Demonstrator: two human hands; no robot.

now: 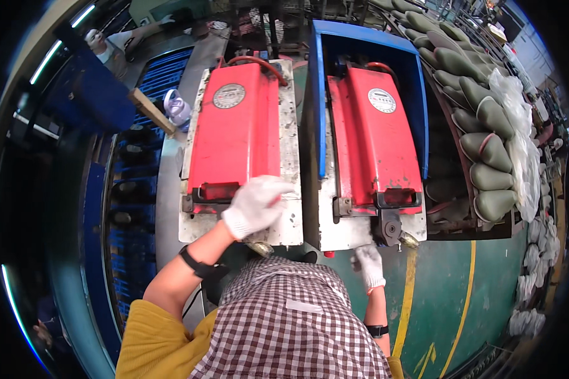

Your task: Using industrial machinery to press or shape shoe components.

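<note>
Two red machines stand side by side in front of me. The left red machine point(231, 139) sits on a scuffed white plate point(290, 221); the right red machine point(385, 132) is inside a blue metal surround point(372, 35). My left hand point(257, 205), in a white glove, is at the front right corner of the left machine, beside its dark front handle point(215, 192). Motion smears its fingers. My right hand point(368, 264), gloved too, is low at the front edge of the right machine's plate, left of a black pivot fitting point(391, 228). Its grip is unclear.
Olive-green shoe-shaped pieces point(480, 120) fill a rack at the right, with clear plastic sheeting point(518, 132) beside them. At the left runs a blue slatted conveyor point(164, 72). A lilac bottle point(177, 107) stands near a wooden bar point(152, 112). Another person point(114, 50) is at far left.
</note>
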